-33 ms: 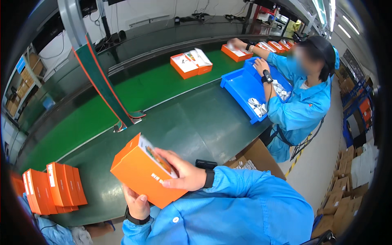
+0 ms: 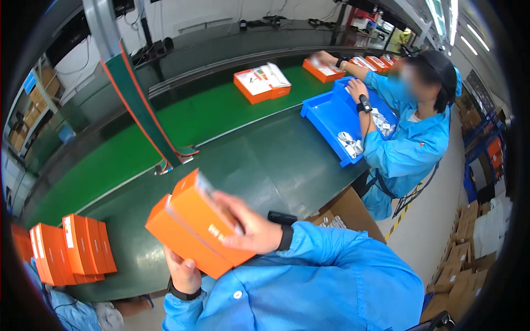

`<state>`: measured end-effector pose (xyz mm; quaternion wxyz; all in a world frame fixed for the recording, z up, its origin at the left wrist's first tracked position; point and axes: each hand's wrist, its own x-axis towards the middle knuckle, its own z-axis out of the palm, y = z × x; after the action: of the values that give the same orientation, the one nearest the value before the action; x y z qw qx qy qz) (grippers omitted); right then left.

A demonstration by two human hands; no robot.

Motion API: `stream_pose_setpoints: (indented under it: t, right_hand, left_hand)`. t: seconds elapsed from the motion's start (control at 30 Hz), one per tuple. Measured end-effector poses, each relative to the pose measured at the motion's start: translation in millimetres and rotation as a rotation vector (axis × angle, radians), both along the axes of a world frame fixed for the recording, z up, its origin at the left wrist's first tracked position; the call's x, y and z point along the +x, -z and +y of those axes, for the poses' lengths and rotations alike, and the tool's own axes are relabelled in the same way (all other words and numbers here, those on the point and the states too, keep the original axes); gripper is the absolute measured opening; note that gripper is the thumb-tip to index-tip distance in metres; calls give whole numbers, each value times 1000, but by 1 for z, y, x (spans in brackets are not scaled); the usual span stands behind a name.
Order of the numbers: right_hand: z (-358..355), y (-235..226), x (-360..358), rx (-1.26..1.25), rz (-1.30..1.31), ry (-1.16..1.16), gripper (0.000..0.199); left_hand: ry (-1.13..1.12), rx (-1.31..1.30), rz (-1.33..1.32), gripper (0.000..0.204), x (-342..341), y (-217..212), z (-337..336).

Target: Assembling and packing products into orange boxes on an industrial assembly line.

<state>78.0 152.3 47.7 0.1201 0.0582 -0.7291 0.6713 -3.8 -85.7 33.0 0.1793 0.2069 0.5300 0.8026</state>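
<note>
Box: held up, tilted, near the worktop.
Left hand: half-curled around the box's lower side, apparently for support.
Right hand: partly closed over its upper side, seemingly for steadying.
Change: a pale seam is now shown across the orange face, plain before.

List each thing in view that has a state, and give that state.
Held orange cardboard box: slightly open, gap along its seam
Orange cardboard boxes at left: standing, apparently shut
Nearest orange box on belt, green belt: open, contents showing
Blue plastic tray: open-topped, partly filled
Brown cardboard carton: open, white items inside
</note>
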Motion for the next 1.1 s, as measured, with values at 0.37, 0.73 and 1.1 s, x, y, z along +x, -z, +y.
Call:
stream_pose_setpoints:
  t: [0.37, 0.73, 1.1]
  right_hand:
    - [82, 7, 0, 1166, -338, 567, 97]
    - [-26, -37, -1, 684, 181, 200, 54]
    - [52, -45, 7, 1035, 50, 504, 40]
  left_hand:
    - [10, 297, -444, 76, -7, 21, -24]
    - [136, 218, -407, 84, 17, -9, 24]
    - [33, 248, -530, 69, 15, 11, 25]
